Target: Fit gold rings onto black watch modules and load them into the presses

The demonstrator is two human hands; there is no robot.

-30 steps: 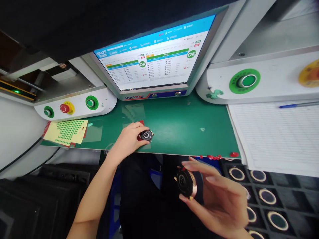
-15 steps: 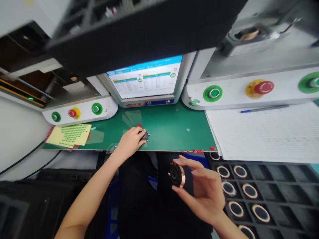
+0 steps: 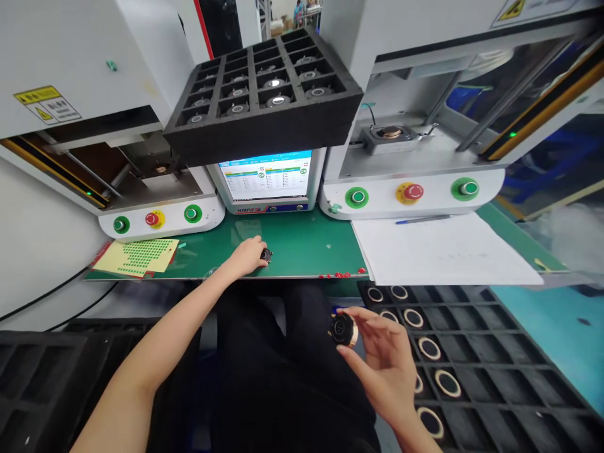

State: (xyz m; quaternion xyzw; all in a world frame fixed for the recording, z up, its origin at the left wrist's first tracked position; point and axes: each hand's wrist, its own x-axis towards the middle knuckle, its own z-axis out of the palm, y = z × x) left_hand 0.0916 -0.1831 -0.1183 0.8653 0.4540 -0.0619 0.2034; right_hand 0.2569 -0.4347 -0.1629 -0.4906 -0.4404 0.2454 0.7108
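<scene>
My right hand (image 3: 384, 352) pinches a round watch case (image 3: 344, 329) by its rim, its black back with a sensor circle turned to the left and a gold-coloured edge showing. It is held in the air in front of the green bench mat. My left hand (image 3: 248, 255) rests on the mat (image 3: 302, 242) with its fingers closed round a second dark watch case (image 3: 266, 255); part of that case is hidden by the fingers. Below my right hand lies a black compartment tray (image 3: 486, 352) with several gold-rimmed round cases in its left columns.
A black foam tray (image 3: 264, 129) of round parts sits above the monitor (image 3: 267, 179). Presses with green buttons (image 3: 357, 197) and red stop buttons (image 3: 413, 192) flank it. Papers (image 3: 443, 251) with a pen (image 3: 422, 219) lie right, a yellow sticker sheet (image 3: 141, 257) left. More black trays (image 3: 38, 377) stand lower left.
The head view has tilted up and back, so the upper tray and both presses show more fully. Both hands keep hold of their watch cases, in nearly the same places.
</scene>
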